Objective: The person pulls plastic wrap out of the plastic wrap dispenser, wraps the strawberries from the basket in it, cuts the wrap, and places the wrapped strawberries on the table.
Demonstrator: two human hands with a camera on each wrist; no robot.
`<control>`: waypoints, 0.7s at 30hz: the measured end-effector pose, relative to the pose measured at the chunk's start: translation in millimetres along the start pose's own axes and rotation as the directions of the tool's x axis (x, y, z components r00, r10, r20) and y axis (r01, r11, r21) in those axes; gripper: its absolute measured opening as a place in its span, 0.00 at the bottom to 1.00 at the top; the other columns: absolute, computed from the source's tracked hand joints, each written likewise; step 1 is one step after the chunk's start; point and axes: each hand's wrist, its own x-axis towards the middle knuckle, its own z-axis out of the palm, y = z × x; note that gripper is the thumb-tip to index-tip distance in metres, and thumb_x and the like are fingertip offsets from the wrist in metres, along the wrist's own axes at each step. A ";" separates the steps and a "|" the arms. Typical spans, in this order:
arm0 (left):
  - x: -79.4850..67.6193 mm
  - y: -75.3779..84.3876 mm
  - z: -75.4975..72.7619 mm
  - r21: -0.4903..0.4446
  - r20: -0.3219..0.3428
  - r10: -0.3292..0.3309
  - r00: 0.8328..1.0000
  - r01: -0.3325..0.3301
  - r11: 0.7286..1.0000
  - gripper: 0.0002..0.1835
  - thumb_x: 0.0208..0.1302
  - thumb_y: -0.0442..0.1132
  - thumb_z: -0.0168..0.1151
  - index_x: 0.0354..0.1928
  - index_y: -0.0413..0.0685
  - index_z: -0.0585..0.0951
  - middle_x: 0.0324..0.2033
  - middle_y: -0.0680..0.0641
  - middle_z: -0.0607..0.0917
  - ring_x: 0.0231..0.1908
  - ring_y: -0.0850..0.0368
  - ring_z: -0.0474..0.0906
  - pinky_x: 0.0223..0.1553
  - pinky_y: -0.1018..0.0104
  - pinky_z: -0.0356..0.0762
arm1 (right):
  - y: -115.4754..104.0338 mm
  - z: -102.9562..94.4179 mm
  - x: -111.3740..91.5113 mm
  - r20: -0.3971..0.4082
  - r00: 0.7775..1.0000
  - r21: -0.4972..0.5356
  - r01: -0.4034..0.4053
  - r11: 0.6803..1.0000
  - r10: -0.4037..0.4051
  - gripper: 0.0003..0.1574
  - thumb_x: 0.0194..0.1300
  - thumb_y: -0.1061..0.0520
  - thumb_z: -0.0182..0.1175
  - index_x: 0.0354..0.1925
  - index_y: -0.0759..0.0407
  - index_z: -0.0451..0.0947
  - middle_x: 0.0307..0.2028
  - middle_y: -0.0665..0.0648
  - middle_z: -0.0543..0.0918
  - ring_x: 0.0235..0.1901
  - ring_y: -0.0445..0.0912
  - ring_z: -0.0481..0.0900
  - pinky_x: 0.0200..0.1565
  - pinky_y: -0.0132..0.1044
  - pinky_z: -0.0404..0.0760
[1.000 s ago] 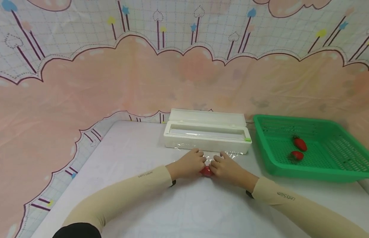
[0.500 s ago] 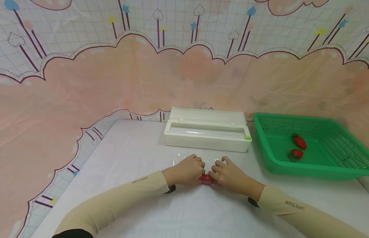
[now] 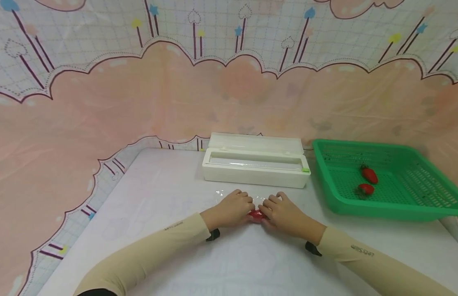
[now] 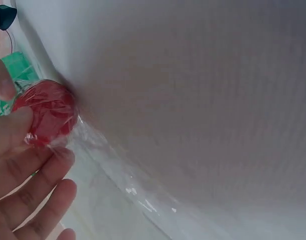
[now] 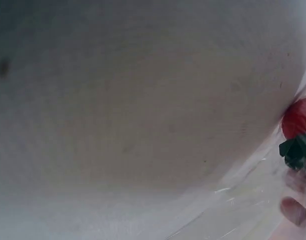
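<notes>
A red strawberry (image 3: 256, 216) wrapped in clear cling film (image 4: 135, 192) sits between the two hands, low over the table in the head view. From the left, my left hand (image 3: 234, 209) grips one end, its thumb pressed on the film-covered fruit in the left wrist view. My right hand (image 3: 284, 213) holds the opposite end, near the green leaves (image 5: 295, 151) showing through the film in the right wrist view. Loose film spreads past the fingers toward the back of the table. In the right wrist view most of the right hand is out of frame.
Behind the hands stands a white cling film box (image 3: 256, 174), lid raised, with a film roll inside. A green basket (image 3: 391, 211) at the right holds two strawberries (image 3: 369, 175). White cloth (image 3: 169, 176) covers the table, and a patterned curtain (image 3: 214, 102) hangs behind.
Both hands have drawn the wrapped strawberry back from the box toward the body, then shifted slightly forward again. The film that overlapped the box front now lies short of it.
</notes>
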 end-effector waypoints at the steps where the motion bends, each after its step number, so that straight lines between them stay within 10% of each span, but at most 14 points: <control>1: 0.4 -0.6 1.3 -0.002 0.009 -0.007 1.000 0.007 1.000 0.11 0.60 0.51 0.61 0.37 0.55 0.84 0.32 0.56 0.84 0.37 0.60 0.77 0.45 0.66 0.72 | 0.1 0.1 0.4 -0.010 1.000 -0.005 0.005 1.000 -0.005 0.23 0.54 0.41 0.65 0.43 0.54 0.79 0.37 0.50 0.82 0.40 0.46 0.77 0.44 0.44 0.74; 8: 0.1 -3.8 7.4 0.056 0.020 -0.063 0.998 0.061 0.997 0.14 0.62 0.54 0.58 0.37 0.55 0.84 0.34 0.56 0.84 0.39 0.59 0.77 0.48 0.64 0.72 | 1.3 2.4 3.8 -0.075 0.996 -0.012 0.042 0.999 -0.042 0.26 0.49 0.40 0.69 0.42 0.53 0.79 0.36 0.49 0.81 0.39 0.45 0.76 0.45 0.44 0.74; 21: 4.9 -2.6 7.9 0.054 0.078 -0.107 0.991 0.103 0.993 0.19 0.54 0.59 0.64 0.40 0.54 0.84 0.35 0.56 0.83 0.39 0.60 0.74 0.48 0.63 0.70 | 4.8 7.2 9.0 0.114 0.993 -0.016 -0.030 0.999 0.032 0.34 0.53 0.36 0.64 0.51 0.55 0.77 0.41 0.51 0.81 0.44 0.47 0.75 0.48 0.48 0.74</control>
